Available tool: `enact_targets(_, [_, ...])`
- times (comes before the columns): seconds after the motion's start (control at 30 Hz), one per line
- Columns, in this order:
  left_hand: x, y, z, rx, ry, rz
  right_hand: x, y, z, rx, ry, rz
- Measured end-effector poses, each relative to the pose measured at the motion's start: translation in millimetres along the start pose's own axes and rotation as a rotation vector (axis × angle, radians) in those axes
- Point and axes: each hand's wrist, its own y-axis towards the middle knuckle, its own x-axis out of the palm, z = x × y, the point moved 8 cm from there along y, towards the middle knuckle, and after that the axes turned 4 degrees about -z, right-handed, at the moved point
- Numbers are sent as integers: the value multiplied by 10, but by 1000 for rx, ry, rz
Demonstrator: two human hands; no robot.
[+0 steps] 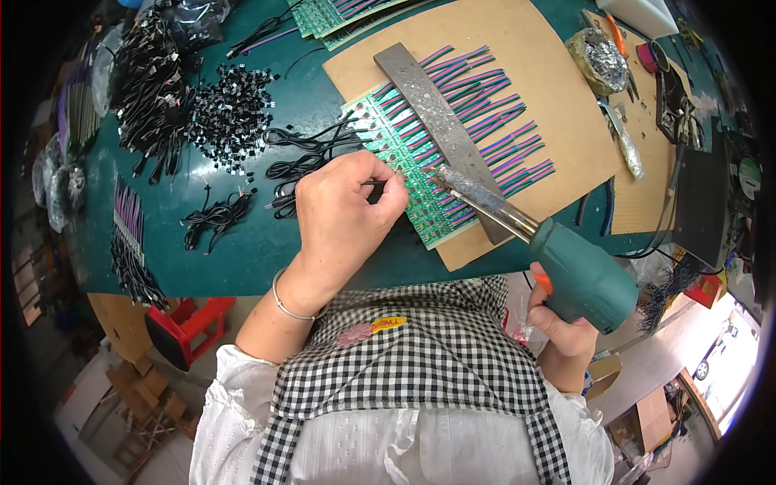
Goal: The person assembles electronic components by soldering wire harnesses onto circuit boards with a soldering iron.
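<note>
My right hand (558,323) grips a green soldering gun (586,275) with an orange trigger. Its metal tip reaches left and rests at or just above the green circuit board panel (416,198). Close to that tip, my left hand (349,198) is pinched around a thin black cable (374,192) at the board's left edge; the cable's end is hidden by the fingers. Several black cables (307,153) lie left of the panel, some meeting its upper left edge. Pink, green and dark wires (505,149) fan out from its right side, under a grey metal bar (440,129).
Cardboard (566,121) lies beneath the panel on a green table (267,259). Heaps of black connectors (230,117) and cable bundles (149,89) cover the left. More panels (339,16) sit at the far edge. A foil-wrapped lump (602,61) and pliers (626,65) lie far right.
</note>
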Motion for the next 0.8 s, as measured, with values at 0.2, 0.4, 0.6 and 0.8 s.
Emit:
enact_targets(0.2, [5,15,-16,-1,-43,-17,82,3,94,66,6,-8])
enact_targets(0.4, [4,7,-28,-17,-47,-27,119,21,87,81,-25,-17])
enact_targets(0.6, [13,18,-8,-11,-4,-17,127,54,76,75,-80,-67])
enact_targets(0.8, [2,17,-12,5,-40,8,40,95,33,109,70,122])
